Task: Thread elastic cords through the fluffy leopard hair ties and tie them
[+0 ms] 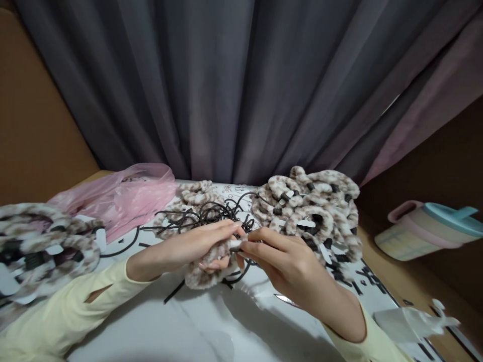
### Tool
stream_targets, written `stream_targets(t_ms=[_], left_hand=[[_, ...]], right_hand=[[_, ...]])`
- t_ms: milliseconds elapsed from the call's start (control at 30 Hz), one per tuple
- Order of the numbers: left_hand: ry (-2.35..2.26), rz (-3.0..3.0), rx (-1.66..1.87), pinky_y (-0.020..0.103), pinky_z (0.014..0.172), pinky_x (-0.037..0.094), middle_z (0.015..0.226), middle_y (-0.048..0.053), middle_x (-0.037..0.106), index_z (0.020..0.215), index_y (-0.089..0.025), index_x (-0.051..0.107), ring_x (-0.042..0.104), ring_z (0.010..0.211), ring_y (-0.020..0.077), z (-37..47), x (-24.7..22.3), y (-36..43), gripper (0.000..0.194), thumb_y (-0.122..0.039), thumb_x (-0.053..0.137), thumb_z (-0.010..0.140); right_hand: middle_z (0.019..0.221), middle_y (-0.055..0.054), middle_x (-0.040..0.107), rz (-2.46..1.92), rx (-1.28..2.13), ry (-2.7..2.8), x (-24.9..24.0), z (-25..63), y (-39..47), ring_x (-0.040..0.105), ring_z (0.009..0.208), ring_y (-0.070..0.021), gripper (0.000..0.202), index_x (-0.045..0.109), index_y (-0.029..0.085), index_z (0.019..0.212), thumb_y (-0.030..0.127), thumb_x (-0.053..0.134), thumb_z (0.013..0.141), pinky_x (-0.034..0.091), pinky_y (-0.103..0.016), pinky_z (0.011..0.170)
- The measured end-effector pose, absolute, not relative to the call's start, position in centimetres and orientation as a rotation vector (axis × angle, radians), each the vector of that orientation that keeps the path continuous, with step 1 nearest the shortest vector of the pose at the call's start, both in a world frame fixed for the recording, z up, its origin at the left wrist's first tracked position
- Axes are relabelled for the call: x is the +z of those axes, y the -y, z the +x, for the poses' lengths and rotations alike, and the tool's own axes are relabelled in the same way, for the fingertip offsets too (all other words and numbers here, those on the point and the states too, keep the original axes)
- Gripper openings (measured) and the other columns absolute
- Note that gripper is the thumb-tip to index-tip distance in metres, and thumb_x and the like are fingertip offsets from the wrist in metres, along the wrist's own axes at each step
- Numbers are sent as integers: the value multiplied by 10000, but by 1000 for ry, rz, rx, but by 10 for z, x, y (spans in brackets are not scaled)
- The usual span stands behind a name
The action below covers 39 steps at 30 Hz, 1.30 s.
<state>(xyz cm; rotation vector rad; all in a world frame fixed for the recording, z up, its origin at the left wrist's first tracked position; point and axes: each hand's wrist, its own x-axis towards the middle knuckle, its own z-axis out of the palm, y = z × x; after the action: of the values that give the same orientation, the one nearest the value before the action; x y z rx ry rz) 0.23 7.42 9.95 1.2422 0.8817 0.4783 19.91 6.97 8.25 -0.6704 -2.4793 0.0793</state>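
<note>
Near the middle of the table, my left hand point(206, 239) is closed around a fluffy white-and-brown plush ring point(199, 277), whose lower loop hangs below the fingers. From the right, my right hand point(292, 256) meets it with fingertips pinched at a small whitish piece with a dark part point(236, 245) on the ring's edge. What exactly this piece is I cannot make out. Just behind both hands lies a tangle of thin black cords point(206, 213), and some cord ends stick out beneath the ring.
Plush rings with white tags are heaped at the right point(324, 191) and left point(33, 241). A pink plastic bag point(147, 193) lies behind the left heap. At right are a tumbler with a blue lid point(418, 234) and a white bottle point(405, 322). A grey curtain point(219, 90) hangs behind.
</note>
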Motion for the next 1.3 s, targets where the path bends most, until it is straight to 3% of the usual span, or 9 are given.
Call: stream_targets(t_ms=[133, 333, 500, 600, 767, 900, 1000, 1167, 1300], left_hand=[[-954, 1364, 474, 211, 446, 198, 516, -80, 358, 883, -204, 411, 265, 431, 71, 1, 94, -72, 362, -552, 310, 893], [-925, 1482, 433, 201, 443, 243, 564, -75, 403, 1025, -218, 413, 338, 455, 83, -3, 83, -72, 446, -616, 288, 869], [-937, 1755, 418, 193, 485, 285, 622, -65, 449, 1122, -204, 410, 386, 521, 88, -1, 90, -68, 384, -508, 389, 888], [-962, 1892, 419, 204, 536, 315, 633, -55, 481, 1186, -204, 410, 418, 562, 104, -1, 92, -66, 350, -427, 348, 924], [-981, 2010, 405, 259, 702, 383, 843, 22, 590, 1273, -203, 363, 541, 807, 175, -1, 94, -62, 399, -409, 333, 933], [-954, 2023, 412, 271, 772, 399, 989, 69, 608, 1264, -201, 365, 557, 963, 207, -1, 96, -60, 363, -362, 308, 944], [-939, 2032, 449, 273, 830, 397, 1122, 83, 585, 1281, -212, 350, 553, 1031, 202, 0, 94, -58, 351, -324, 283, 954], [-953, 2066, 470, 315, 887, 394, 1150, 108, 588, 1347, -199, 282, 526, 1120, 231, 2, 88, -55, 406, -296, 294, 952], [-993, 2032, 424, 335, 959, 354, 1332, 132, 471, 1399, -205, 194, 474, 1196, 234, 3, 89, -52, 483, -361, 284, 952]], right_hand=[[891, -45, 603, -710, 224, 2457, 80, 197, -71, 584, 759, -116, 221, 594, 191, 936, 40, 447, 869, 420, -203, 633], [831, -45, 600, -736, 267, 2410, 85, 194, -71, 562, 692, -111, 155, 598, 179, 934, 147, 448, 911, 433, -202, 615], [827, -54, 604, -734, 331, 2405, 87, 194, -70, 573, 706, -119, 155, 603, 165, 921, 148, 449, 911, 444, -207, 628], [821, -54, 604, -728, 350, 2391, 87, 196, -69, 573, 700, -121, 147, 604, 166, 915, 149, 458, 908, 446, -211, 627], [841, -58, 614, -718, 370, 2373, 91, 198, -69, 578, 701, -119, 139, 608, 172, 918, 143, 473, 901, 443, -211, 621], [803, -46, 610, -701, 369, 2368, 96, 200, -69, 563, 660, -112, 138, 615, 177, 929, 152, 483, 900, 433, -207, 596], [808, -47, 614, -693, 363, 2374, 97, 201, -69, 570, 674, -114, 138, 620, 172, 923, 154, 484, 901, 438, -208, 608], [816, -56, 627, -698, 370, 2367, 98, 201, -72, 587, 695, -121, 144, 625, 168, 910, 167, 481, 904, 457, -216, 626], [816, -55, 628, -670, 428, 2346, 100, 202, -73, 592, 707, -122, 117, 622, 167, 907, 165, 507, 891, 467, -218, 632]])
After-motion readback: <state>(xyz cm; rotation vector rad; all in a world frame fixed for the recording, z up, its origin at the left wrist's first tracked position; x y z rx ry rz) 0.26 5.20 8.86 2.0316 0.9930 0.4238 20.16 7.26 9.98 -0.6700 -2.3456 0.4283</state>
